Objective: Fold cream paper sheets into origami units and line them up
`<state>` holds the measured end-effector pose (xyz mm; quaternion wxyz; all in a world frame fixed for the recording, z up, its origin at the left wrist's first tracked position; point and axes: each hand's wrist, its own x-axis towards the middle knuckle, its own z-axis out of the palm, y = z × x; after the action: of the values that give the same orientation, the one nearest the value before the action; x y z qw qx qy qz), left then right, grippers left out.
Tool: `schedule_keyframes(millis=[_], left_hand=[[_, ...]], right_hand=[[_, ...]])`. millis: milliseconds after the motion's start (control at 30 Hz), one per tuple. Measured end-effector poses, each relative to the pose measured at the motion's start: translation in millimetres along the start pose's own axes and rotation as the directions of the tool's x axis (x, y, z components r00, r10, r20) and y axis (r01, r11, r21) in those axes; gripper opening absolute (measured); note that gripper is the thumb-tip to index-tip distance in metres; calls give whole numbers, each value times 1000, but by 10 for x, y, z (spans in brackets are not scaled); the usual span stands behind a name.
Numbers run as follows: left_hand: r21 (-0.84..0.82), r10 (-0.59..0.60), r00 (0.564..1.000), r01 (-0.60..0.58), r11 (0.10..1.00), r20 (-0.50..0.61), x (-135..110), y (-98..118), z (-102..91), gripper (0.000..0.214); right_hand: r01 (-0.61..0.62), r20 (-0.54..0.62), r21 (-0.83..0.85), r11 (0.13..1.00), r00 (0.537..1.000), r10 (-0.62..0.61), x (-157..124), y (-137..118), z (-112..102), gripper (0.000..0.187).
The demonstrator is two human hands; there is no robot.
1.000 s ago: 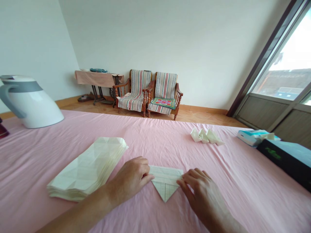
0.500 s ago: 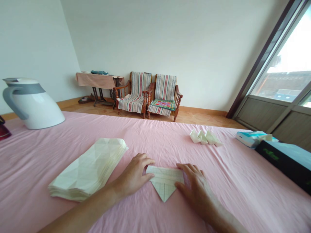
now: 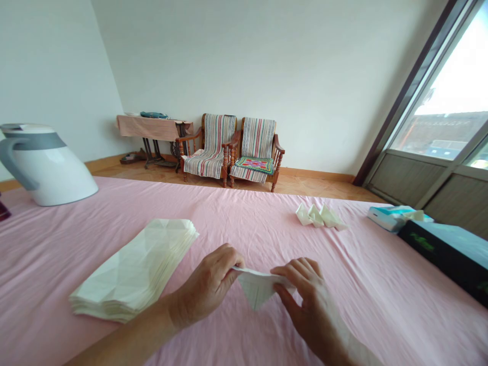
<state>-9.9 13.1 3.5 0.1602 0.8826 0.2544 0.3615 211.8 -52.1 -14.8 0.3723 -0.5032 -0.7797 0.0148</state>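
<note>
A folded sheet of lined paper [image 3: 256, 291] is held between both hands, its triangular point hanging toward me. My left hand [image 3: 213, 282] pinches its upper left corner between thumb and fingers. At the upper right, my right hand [image 3: 301, 290] grips the other end, thumb below and fingers on top. The paper's top edge looks tilted up and slightly bent. Left of my left hand lies a thick stack of creased paper sheets [image 3: 137, 269]. Beyond my right hand sits a row of several folded paper pieces [image 3: 320, 216].
A pink cloth [image 3: 213, 213] covers the table. At the left stands a white and grey jug [image 3: 57, 165], with a dark red object partly cut off beside it. A tissue pack [image 3: 389, 216] and a black box [image 3: 438, 249] are on the right. Two chairs [image 3: 253, 147] stand past the table.
The folded paper lay flat on the cloth; now its top edge is lifted and tilted. My fingers have closed on both its ends. The view has shifted slightly.
</note>
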Motion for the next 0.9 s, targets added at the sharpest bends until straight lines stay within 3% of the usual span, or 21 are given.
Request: schedule_keyframes(millis=[100,233,433,567,733,900], left_hand=[[75,225,971,-219,973,-82,-28,64,-42,13],[263,342,939,-339,903,36,-56,102,-76,15],[406,321,892,-434,804,317,-43,64,-61,20],[406,330,850,-495,768,411,-31,83,-69,18],[399,313,840,-497,771,443,-42,80,-43,13],[314,211,846,-397,862,489,-58,47,-31,16]], right_hand=[[105,-107,-37,994,988,-108,39,-110,-106,16],[194,-125,-153,969,969,-213,41,-145,-135,19],[70,93,-205,976,994,-52,-37,-90,5,26],[36,194,-174,984,981,-2,-65,-133,47,35],[90,205,-111,990,977,-66,-75,-176,121,24],[-44,174,-86,995,983,59,-108,-118,138,20]])
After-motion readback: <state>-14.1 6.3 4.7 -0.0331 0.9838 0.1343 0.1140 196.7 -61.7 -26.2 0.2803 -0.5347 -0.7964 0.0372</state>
